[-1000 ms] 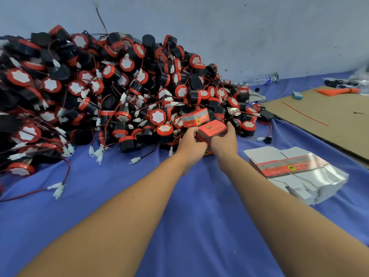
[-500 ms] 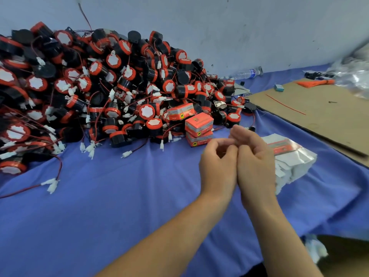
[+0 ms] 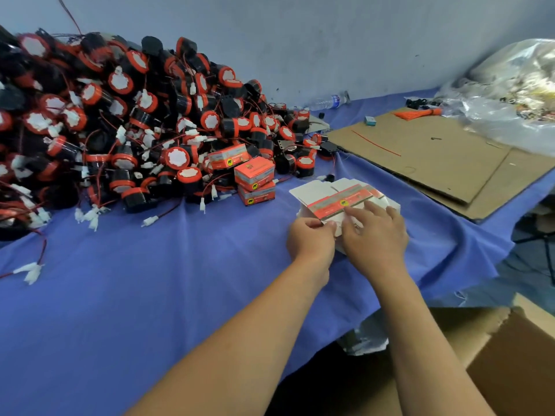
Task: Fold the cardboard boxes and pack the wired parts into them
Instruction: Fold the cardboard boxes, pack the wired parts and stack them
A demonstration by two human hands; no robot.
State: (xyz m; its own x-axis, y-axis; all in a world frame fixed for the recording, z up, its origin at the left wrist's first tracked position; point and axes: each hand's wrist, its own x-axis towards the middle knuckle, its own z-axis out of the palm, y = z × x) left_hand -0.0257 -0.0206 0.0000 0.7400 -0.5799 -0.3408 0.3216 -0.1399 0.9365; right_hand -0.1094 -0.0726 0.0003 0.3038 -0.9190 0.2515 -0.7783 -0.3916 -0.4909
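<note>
The left hand (image 3: 310,240) pinches the top blank (image 3: 330,202) by its near edge, the right hand (image 3: 375,235) pressing flat on the stack (image 3: 392,203); light, thin card, probably easily creased.

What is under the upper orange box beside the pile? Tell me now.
A second closed orange box lies directly under the upper orange box, resting on the blue cloth. Its top face is covered, and what either box holds cannot be seen.
</note>
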